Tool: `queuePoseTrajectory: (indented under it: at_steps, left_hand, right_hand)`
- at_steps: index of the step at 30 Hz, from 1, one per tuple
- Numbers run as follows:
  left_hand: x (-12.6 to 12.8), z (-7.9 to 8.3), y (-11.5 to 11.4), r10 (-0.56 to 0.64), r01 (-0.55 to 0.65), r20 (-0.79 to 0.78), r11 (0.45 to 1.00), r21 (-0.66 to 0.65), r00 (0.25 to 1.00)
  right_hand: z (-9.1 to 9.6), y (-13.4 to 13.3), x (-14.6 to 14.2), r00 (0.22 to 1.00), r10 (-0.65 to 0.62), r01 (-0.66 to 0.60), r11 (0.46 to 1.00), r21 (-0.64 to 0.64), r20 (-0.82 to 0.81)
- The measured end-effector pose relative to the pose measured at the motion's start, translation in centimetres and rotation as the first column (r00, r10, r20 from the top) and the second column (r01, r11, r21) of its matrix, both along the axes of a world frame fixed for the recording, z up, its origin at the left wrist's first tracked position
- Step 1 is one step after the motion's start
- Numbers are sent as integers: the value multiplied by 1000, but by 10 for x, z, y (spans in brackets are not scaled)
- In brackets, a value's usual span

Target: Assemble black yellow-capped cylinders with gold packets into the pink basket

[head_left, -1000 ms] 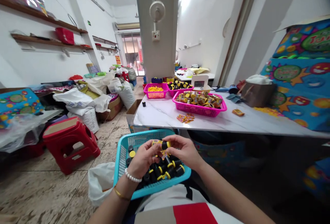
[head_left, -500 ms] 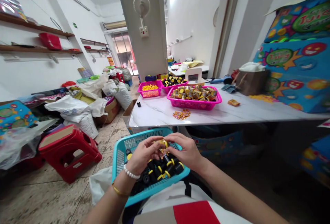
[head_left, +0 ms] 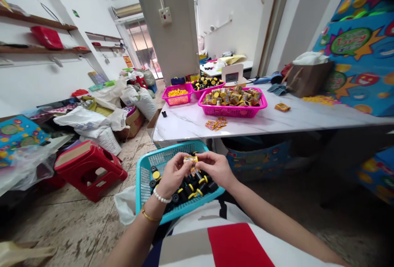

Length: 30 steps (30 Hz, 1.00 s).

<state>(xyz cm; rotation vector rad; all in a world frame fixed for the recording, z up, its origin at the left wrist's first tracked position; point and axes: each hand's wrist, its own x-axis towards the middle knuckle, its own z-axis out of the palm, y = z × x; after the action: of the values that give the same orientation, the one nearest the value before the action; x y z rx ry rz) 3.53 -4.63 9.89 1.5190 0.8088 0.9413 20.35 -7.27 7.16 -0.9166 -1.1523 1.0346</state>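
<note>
My left hand (head_left: 174, 173) and my right hand (head_left: 216, 169) meet over a turquoise basket (head_left: 142, 195). Between their fingertips is a small canister (head_left: 191, 159) with a yellow printed wrap, gripped from both sides. Just below the fingers shows a colourful printed piece (head_left: 193, 171); whether a hand holds it I cannot tell. Inside the basket lie several black canisters (head_left: 182, 195) with yellow caps, partly covered by my hands. A pearl bracelet and a gold bangle circle my left wrist.
On the white table (head_left: 181, 129) stand a pink basket of wrapped canisters (head_left: 232, 112), a pink basket of yellow pieces (head_left: 177, 99) and another with black canisters (head_left: 207, 82). Printed labels (head_left: 216, 124) lie near the edge. A red stool (head_left: 92, 170) is at left.
The view has tilted down and shifted slightly. The canister has turned between my fingers, so its printed side now shows more. Both hands still hold it above the turquoise basket.
</note>
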Motion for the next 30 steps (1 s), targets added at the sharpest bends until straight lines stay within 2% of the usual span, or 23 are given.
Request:
queuePoseTrajectory:
  at_steps: [2,4,8,11,14,19,24,27,30]
  left_hand:
    - [0,-7,2,7,-6,19,999,-43,1000]
    - [-2,-13,5,2,8,57,985,-171,998]
    - [-5,-21,7,39,36,184,920,-390,982]
    - [-6,-26,3,18,129,310,885,-446,951]
    - [-6,-31,-1,28,139,318,862,-487,948]
    - [-1,-39,-3,120,62,273,816,-575,955]
    - [3,-43,-6,151,19,226,792,-611,962]
    - [6,-57,-5,198,-52,185,805,-591,963]
    - [10,-79,-2,214,-134,94,838,-529,972]
  right_hand:
    - [-2,7,-1,993,90,-95,993,-69,-74]
    - [-3,13,-1,976,192,-203,974,-105,-103]
    - [-10,20,-3,905,366,-400,906,-136,-218]
    - [-17,21,-10,887,330,-392,908,-149,-321]
    - [-22,20,-16,894,261,-347,917,-196,-365]
    - [-26,19,-13,968,190,-220,958,-186,-164]
    - [-25,9,-11,987,156,-151,978,-145,23]
    - [-30,1,-17,967,178,-151,977,-151,181]
    - [-34,12,-15,876,112,-87,993,-75,469]
